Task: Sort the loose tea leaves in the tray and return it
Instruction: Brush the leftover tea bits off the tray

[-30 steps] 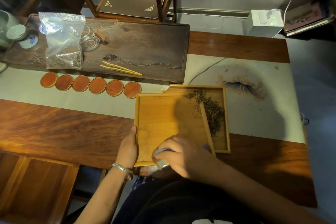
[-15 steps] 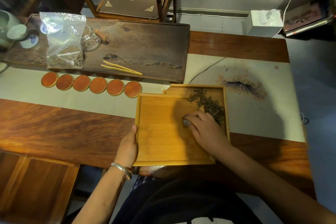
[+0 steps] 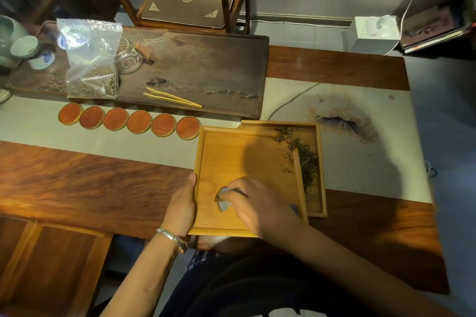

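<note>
Honey-yellow tray (image 3: 231,152), perhaps grey-blue cloth (image 3: 223,202)

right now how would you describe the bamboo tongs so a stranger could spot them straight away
Find the long dark wooden tea board at the far side of the table. Near its front edge, right of the clear plastic bag, lie the bamboo tongs. They are the only pale, thin, two-pronged piece there, just behind the row of round orange coasters.

Warm, dim light falls from the upper left, glowing on the wooden table (image 3: 85,177) and leaving the right side dark. A soft shadow lies across the tray (image 3: 231,152). Edges bow outward, and the corners go murky and soft.
</note>
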Demonstrator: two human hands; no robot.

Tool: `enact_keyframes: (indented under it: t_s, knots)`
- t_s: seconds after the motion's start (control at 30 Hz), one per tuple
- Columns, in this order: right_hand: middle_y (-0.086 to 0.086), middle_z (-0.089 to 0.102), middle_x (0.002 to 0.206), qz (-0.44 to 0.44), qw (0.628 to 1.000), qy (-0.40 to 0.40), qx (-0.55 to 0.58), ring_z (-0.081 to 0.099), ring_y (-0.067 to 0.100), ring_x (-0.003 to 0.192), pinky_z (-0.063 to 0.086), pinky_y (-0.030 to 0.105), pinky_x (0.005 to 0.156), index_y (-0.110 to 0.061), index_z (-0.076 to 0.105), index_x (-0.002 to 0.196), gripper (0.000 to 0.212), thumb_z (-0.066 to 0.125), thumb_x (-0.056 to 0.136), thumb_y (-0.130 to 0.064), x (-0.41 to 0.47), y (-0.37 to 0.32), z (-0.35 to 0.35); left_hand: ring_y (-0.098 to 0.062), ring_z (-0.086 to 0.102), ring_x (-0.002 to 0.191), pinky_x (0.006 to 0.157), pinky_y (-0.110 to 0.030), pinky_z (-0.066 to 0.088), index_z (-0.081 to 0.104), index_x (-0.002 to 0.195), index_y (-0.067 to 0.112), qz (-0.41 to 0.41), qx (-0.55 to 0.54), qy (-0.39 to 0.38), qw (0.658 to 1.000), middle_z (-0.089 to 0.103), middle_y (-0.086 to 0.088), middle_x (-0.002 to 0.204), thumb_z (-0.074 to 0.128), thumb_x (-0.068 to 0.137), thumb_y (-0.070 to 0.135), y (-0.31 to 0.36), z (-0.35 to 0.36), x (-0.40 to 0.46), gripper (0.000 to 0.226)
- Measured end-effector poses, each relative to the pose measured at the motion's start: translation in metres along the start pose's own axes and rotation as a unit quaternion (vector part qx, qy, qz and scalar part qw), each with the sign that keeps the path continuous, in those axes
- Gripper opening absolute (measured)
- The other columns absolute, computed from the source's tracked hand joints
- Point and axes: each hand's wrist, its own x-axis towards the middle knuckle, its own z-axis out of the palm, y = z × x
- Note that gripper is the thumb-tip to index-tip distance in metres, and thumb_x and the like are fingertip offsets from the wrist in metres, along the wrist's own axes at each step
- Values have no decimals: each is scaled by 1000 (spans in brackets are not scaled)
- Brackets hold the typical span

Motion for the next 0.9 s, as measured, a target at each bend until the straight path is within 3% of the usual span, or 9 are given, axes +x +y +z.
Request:
enact_keyframes:
  t_s: [0.07, 0.17, 0.33, 0.43, 0.57, 0.63, 0.73, 0.8, 0.9]
  knots:
    - [2, 50, 129, 35, 999, 25, -12, 42, 18, 114, 37, 24, 87, -20, 51, 131, 45, 56, 88, -8, -3, 12, 0, -3, 54, 82, 72, -18, 35, 60, 101, 25, -18, -26, -1, 999, 57, 13, 96, 26, 103, 29, -5, 0, -1, 34]
    - [-4, 49, 130, 105, 993, 49, -11, 41, 16, 116, 39, 28, 94, -26, 51, 131, 39, 51, 93, -16, -4, 31, -7, 4, 53, 74, 71, -24, 35, 58, 79, 35, -55, -91, 11, 994, 59, 15, 81, 29, 101, 38, -3, 1, -3, 36]
    - [-2, 51, 127, 173, 981, 84, 13, 39, 13, 114, 30, 18, 91, -21, 54, 130, 34, 45, 97, -17, -1, 49, -25, 3, 53, 74, 62, -15, 35, 58, 78, 36, -66, -87, 4, 994, 59, 15, 81, 29, 100, 40, 1, -1, -6, 36]
    - [0, 53, 125, 100, 992, 74, 31, 41, 14, 113, 29, 19, 88, -20, 55, 128, 34, 50, 95, -15, -4, 38, -37, 10, 46, 72, 59, -15, 33, 52, 78, 38, -70, -90, 4, 994, 53, 18, 85, 28, 101, 36, 4, -4, -5, 33]
    - [2, 55, 124, -23, 1000, -15, 6, 46, 17, 112, 43, 30, 89, -17, 57, 124, 35, 55, 89, -12, -20, 16, -34, 12, 42, 68, 58, -10, 32, 48, 77, 40, -69, -103, 14, 992, 48, 22, 80, 30, 101, 34, 6, -6, -2, 31]
    - [5, 52, 128, -25, 998, -49, -8, 45, 19, 116, 44, 32, 93, -14, 56, 125, 37, 55, 88, -11, -24, 14, -26, 9, 44, 69, 57, -6, 33, 50, 76, 38, -68, -106, 15, 992, 50, 19, 79, 30, 101, 35, 7, -7, -1, 32]
    - [1, 51, 129, 22, 1000, -21, 8, 44, 16, 115, 38, 25, 93, -16, 55, 127, 37, 52, 91, -12, -26, 19, -19, 10, 45, 67, 49, 3, 31, 52, 76, 38, -50, -75, 13, 996, 51, 19, 77, 30, 101, 34, 8, -9, -2, 34]
    - [-3, 52, 126, 54, 998, -3, 13, 43, 14, 113, 38, 23, 90, -20, 56, 127, 35, 51, 93, -14, -27, 24, -17, 10, 44, 69, 54, -1, 31, 54, 82, 34, -59, -68, 16, 996, 52, 18, 82, 30, 101, 37, 4, -9, -3, 31]
    - [-6, 50, 127, 98, 995, 7, 12, 42, 13, 114, 41, 27, 92, -22, 55, 127, 33, 48, 95, -17, -26, 32, -17, 2, 46, 73, 78, -21, 31, 56, 104, 26, -85, -83, 18, 993, 53, 6, 91, 30, 100, 40, -2, -10, -4, 29]
